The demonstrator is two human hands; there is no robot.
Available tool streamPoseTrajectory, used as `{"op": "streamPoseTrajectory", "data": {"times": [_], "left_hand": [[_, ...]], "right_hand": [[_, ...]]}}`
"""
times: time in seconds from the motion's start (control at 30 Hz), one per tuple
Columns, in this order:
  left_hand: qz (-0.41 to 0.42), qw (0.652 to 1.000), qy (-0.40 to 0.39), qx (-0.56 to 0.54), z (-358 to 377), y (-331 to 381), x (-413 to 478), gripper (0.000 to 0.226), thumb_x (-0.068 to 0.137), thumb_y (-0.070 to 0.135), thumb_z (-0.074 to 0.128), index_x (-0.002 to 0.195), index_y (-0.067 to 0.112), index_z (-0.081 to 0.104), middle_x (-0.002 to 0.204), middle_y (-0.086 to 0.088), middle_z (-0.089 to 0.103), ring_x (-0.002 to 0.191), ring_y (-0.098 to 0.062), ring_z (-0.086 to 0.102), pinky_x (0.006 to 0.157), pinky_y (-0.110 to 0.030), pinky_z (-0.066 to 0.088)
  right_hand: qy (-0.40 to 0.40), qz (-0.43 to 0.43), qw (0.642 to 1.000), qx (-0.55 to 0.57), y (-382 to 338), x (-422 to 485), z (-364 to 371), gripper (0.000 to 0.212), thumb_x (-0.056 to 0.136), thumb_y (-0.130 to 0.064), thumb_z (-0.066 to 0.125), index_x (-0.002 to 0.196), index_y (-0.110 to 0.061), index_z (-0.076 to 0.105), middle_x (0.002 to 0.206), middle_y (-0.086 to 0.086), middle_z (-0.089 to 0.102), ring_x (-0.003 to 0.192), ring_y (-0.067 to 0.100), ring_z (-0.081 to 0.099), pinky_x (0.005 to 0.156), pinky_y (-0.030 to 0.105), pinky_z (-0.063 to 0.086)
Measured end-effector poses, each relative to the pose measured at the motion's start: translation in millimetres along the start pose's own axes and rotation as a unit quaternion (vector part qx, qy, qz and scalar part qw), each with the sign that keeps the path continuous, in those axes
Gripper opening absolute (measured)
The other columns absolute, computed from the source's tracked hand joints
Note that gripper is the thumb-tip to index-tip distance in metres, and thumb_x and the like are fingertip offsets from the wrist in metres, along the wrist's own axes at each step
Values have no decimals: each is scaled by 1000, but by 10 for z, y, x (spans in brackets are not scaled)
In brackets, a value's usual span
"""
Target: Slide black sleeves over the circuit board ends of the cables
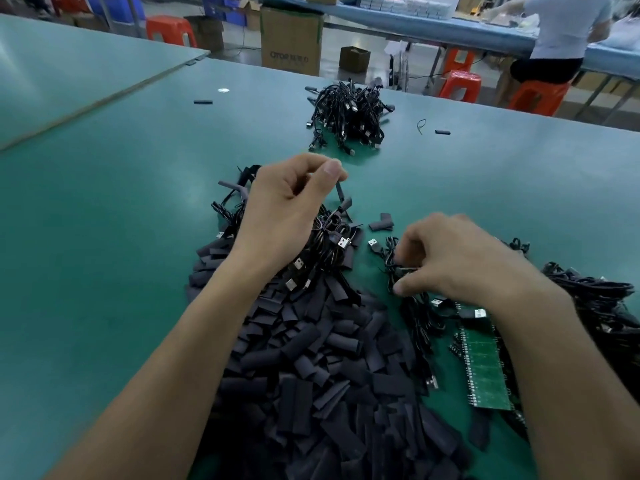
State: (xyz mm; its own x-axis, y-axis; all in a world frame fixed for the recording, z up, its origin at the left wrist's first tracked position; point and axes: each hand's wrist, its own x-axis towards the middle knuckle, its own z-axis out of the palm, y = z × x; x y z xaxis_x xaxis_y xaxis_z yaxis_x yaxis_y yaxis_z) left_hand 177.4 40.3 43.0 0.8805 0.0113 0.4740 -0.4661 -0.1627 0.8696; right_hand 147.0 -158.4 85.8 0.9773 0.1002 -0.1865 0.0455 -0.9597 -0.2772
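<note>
Loose black tubular sleeves (329,393) lie heaped nearest, between both forearms on the green table (104,220). Beside them, partly under the right wrist, lies a green circuit board strip (485,368). The right hand (457,261) curls its fingers into a tangle of thin black USB cables (398,268), gripping it. The left hand (284,209), raised above more cables, pinches a single dark sleeve (339,192) between thumb and forefinger. Farther off sits a separate bundle of black cables (349,116). Behind it stand a cardboard box (291,39) and orange plastic stools (460,84).
</note>
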Motion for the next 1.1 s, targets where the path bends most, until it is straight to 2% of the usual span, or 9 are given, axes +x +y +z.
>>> {"op": "streamPoseTrajectory", "data": {"times": [0.13,0.2,0.23,0.27,0.37,0.6,0.77,0.93,1.1], "left_hand": [[-7,998,-8,63,5,27,18,30,101,29,46,118,22,70,52,17,38,43,-4,33,46,-18,30],[-11,996,-25,90,13,54,24,40,99,22,43,132,21,64,67,15,27,50,-18,47,48,-34,39],[-7,994,-37,107,10,58,20,42,100,16,43,138,20,60,111,12,35,64,-23,55,61,-42,44],[-2,992,-50,120,6,46,15,43,101,11,42,142,18,57,83,12,64,70,-19,58,68,-41,46],[-18,990,-76,115,-12,-29,17,45,105,10,45,149,16,45,60,23,55,49,-2,42,49,-17,39],[-31,997,-55,49,-4,-26,35,20,97,12,64,98,30,54,84,14,75,67,-3,66,69,-14,49],[-10,998,-51,42,-14,-28,18,23,96,19,67,94,42,65,76,10,72,71,-11,67,71,-28,55],[-14,998,-51,30,-25,-26,8,26,102,22,57,94,45,67,71,12,66,62,-6,62,59,-16,45],[-36,997,-56,24,-21,-27,8,8,97,24,66,98,33,66,70,10,69,57,-3,60,55,-11,43]], "right_hand": [[61,-169,979,-94,-329,-102,140,27,79,-38,75,106,-34,69,105,-9,63,106,18,57,93,37,46],[49,-239,965,-100,-460,-88,265,24,83,-26,70,106,-31,72,107,-7,64,105,19,57,92,37,49],[21,-252,963,-94,-505,-74,333,25,84,-22,68,107,-29,72,110,-6,65,104,20,59,92,38,51],[-14,-252,964,-84,-531,-60,401,26,84,-19,68,108,-30,72,113,-5,65,103,21,61,91,38,52],[-88,-234,966,-60,-524,-22,578,29,85,-21,73,111,-34,70,118,-3,62,99,24,63,86,37,55],[-128,-203,971,-4,-340,42,748,49,74,-41,83,118,-39,62,97,-17,47,101,15,56,83,36,52],[-122,-200,972,22,-254,40,806,33,77,-34,84,104,-33,65,91,-18,49,90,15,59,78,38,56],[-118,-204,970,67,-241,45,763,16,81,-17,78,87,-28,68,80,-8,62,70,8,60,68,31,56],[-34,-237,962,134,-184,4,551,13,82,-20,77,79,-27,67,80,-11,65,72,0,61,66,18,48]]}}
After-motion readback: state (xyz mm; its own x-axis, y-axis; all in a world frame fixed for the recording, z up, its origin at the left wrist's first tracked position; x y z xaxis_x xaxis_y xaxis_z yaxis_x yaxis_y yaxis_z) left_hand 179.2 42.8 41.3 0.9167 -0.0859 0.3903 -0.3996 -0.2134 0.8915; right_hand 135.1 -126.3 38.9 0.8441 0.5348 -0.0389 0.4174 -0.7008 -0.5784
